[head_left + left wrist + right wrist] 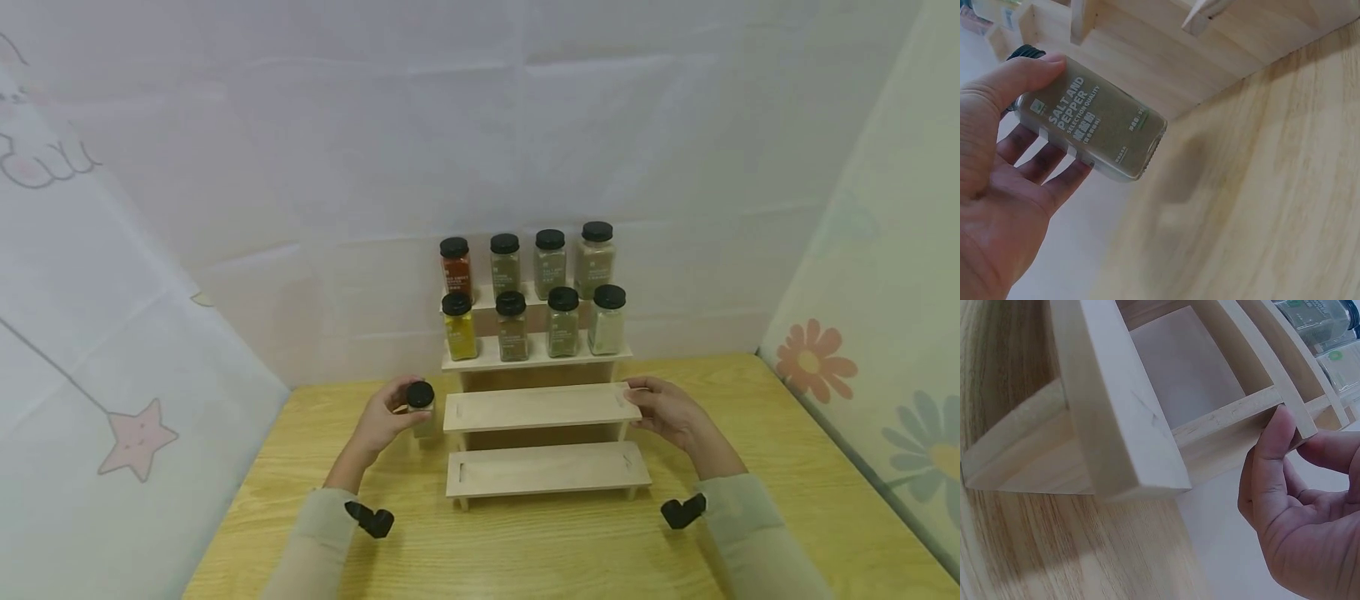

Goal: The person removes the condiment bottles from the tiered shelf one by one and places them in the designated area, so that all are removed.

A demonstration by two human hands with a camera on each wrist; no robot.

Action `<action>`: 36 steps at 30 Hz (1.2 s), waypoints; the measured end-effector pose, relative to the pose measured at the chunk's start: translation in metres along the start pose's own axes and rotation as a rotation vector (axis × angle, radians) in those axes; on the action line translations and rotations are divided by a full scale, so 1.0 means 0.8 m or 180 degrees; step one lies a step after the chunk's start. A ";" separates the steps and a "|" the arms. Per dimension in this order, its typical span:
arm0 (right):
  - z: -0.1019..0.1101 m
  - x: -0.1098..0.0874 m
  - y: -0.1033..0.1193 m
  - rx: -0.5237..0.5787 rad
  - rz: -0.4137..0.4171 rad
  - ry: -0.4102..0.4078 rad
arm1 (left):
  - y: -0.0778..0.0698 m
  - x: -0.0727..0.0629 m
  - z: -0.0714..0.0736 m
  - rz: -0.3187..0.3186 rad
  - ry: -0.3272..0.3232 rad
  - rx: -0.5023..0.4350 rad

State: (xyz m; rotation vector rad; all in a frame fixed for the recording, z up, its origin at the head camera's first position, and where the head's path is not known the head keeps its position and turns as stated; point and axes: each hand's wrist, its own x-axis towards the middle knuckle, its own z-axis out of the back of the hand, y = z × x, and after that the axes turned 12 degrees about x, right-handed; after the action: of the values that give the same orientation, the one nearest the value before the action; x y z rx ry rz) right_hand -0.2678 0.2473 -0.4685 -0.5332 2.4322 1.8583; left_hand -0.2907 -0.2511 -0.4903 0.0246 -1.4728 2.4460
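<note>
My left hand (pixel 386 418) grips a glass spice jar (pixel 1100 119) with a black lid and a "Salt and Pepper" label, thumb on one side and fingers on the other. In the left wrist view the jar appears tilted, above the wooden table, beside the rack. A pale wooden stepped rack (pixel 547 471) stands at the middle of the table, left of my right hand (pixel 670 414). That hand pinches the right end of the rack's second shelf from the front (pixel 1282 387) between thumb and finger.
Several black-lidded spice jars stand in two rows on the upper shelves, among them a yellow jar (pixel 461 333) and a red one (pixel 456 275). The wooden table (pixel 525 550) reaches back to a white cloth wall (pixel 360 167). Printed cloths hang at both sides.
</note>
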 end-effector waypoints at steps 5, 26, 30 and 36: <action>0.001 0.001 0.000 -0.0006 -0.0007 0.0002 | 0.009 0.001 -0.002 0.0073 0.0076 -0.0130; 0.003 0.001 -0.001 0.0032 -0.0021 0.0054 | 0.037 0.005 -0.009 0.0202 0.0131 -0.0229; 0.002 0.001 0.000 0.0046 -0.0019 0.0061 | 0.040 0.005 -0.007 0.0150 0.0156 -0.0239; 0.003 0.001 0.000 0.0063 -0.0028 0.0090 | 0.035 0.006 0.002 0.0123 0.0147 -0.0028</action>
State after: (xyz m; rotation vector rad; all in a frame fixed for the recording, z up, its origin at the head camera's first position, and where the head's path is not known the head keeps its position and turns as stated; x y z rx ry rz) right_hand -0.2690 0.2494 -0.4694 -0.5720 2.4590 1.8341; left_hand -0.3027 -0.2633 -0.5129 -0.0621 -1.4778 2.4531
